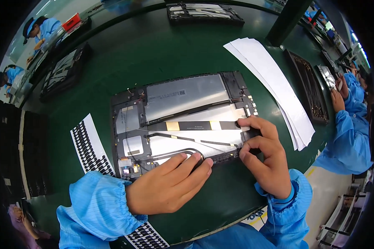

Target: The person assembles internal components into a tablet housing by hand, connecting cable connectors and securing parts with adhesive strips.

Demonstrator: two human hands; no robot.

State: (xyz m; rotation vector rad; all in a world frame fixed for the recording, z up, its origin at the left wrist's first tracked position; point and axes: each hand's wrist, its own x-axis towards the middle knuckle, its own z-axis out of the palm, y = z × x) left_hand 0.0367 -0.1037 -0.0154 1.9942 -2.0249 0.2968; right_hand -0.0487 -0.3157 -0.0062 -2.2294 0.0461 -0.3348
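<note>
L hand point(164, 189) at near edge of uncovered flat device point(207, 115), fingers slightly spread, whether pinching can't be told; R hand point(268, 155) at RH edge, index tip at RH end of blk ribbon point(195, 125), thumb & middle finger close tog., any item between not visible. Device lies flat on grn surface point(108, 62); est. stiff & mod. light, thin ribbon fragile, apt to crease. Beyond, smooth silver panel point(183, 93) prob. slippery & easily dented: rec. hold by blk frame point(234, 85), L & R sides.

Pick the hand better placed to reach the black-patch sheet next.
Probably the left hand: it's nearer the black-patch sheet; the right hand is at the right edge of the open device.
</note>
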